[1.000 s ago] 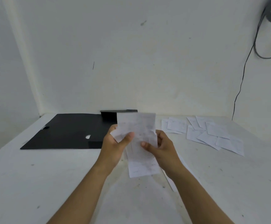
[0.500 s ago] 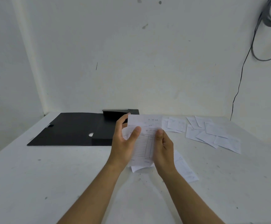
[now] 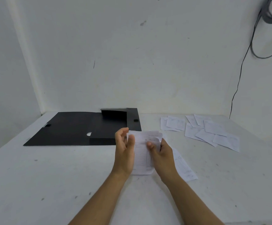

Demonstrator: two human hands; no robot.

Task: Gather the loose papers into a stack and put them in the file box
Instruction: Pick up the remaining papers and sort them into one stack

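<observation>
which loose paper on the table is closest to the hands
The single sheet lying just beside the right hand; the other papers are spread farther back near the wall.

Two bare forearms are seen reaching up from the lower edge of the view, each uncovered from elbow to wrist with no sleeve, ending in the left hand and the right hand, on which nothing is worn.

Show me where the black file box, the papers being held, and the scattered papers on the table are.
black file box (image 3: 77, 127), head view, on its flat open lid.
held papers (image 3: 141, 158), head view, the printed sheet between the hands.
scattered papers (image 3: 213, 129), head view, a middle sheet.
</observation>
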